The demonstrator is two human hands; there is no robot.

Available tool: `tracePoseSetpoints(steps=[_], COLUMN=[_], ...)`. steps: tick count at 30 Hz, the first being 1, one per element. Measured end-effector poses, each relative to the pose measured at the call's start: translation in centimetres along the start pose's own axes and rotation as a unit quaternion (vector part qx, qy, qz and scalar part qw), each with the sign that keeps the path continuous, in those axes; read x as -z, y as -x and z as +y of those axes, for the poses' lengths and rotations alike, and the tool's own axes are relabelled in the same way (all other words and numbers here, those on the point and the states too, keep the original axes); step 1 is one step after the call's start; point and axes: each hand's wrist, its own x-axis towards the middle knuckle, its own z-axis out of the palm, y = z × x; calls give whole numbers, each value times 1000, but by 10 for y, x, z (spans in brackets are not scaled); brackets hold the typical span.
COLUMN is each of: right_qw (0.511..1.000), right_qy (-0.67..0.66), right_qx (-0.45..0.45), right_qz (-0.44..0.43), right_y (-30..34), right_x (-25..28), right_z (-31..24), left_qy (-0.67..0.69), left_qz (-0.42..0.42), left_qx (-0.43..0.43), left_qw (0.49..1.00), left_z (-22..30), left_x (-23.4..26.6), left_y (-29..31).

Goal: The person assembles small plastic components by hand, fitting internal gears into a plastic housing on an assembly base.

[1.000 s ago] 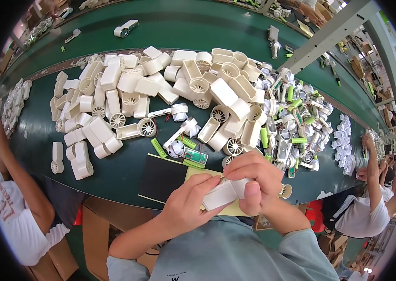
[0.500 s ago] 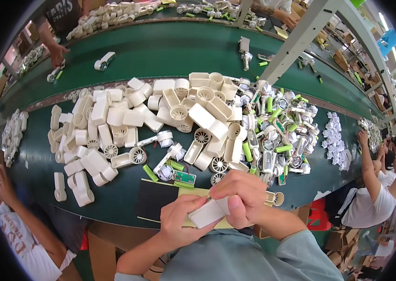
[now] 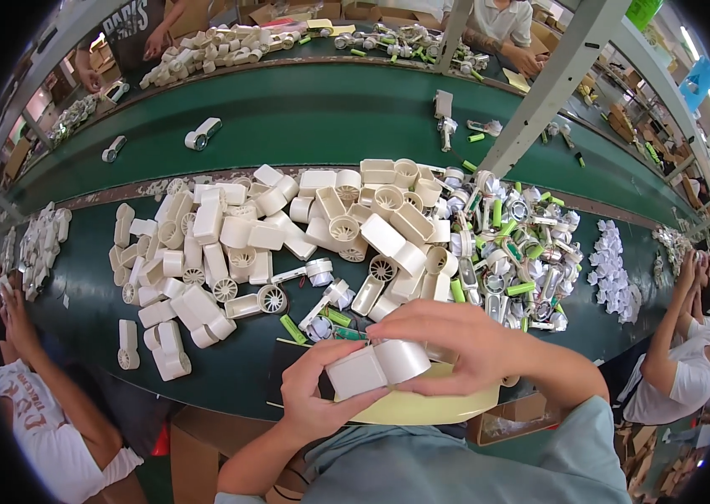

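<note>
A white plastic casing (image 3: 378,367) is showing its smooth outer side to the camera, and it is sitting between the person's two hands, just above the near edge of the surface (image 3: 233,382). Its left part is forming a flat rectangular block with softened corners, while its right part is curving into a short, rounded drum; a clear line is crossing it where the two meet. The finish is looking plain and slightly glossy, and the inside is facing away from view.

The left hand (image 3: 311,391) is grasping the block end, its digits pressing along the near and far edges. The right hand (image 3: 476,344) is curling around the drum end, fingers reaching over the far side.

Below the hands, a yellow sheet (image 3: 434,409) is lying next to a black pad (image 3: 277,382). Loose parts with green cylinders (image 3: 292,329) are resting just beyond. Farther out, a heap of cream casings (image 3: 208,217) is spreading leftward, some showing spoked round grilles, and a tangle of white assemblies (image 3: 531,252) is filling the right. Beyond both, a green belt (image 3: 313,109) is carrying a few scattered pieces.
</note>
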Motion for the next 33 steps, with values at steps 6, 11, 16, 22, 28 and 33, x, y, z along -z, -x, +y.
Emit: tracePoseSetpoints(steps=[6, 11, 16, 22, 28, 33], right_qw=[985, 923, 888, 812, 803, 813], right_qy=[80, 156, 355, 376, 357, 371], right_qx=[-39, -177, -222, -411, -440, -421], right_qz=[151, 304, 190, 177, 184, 158], right_y=[-64, -148, -136, -132, -143, -127], right_x=[72, 116, 163, 174, 179, 199], right_z=[64, 194, 292, 305, 326, 350], left_qy=[6, -152, -285, -418, -334, -127], left_qz=[35, -57, -31, -31, -39, -18], left_qx=[108, 18, 5, 71, 156, 178], left_qw=[993, 987, 958, 905, 929, 976], left_z=[3, 1, -3, -17, -16, -32], left_x=[-8, -16, -39, -54, -55, -52], left_y=[-32, -63, -109, -132, -139, -129])
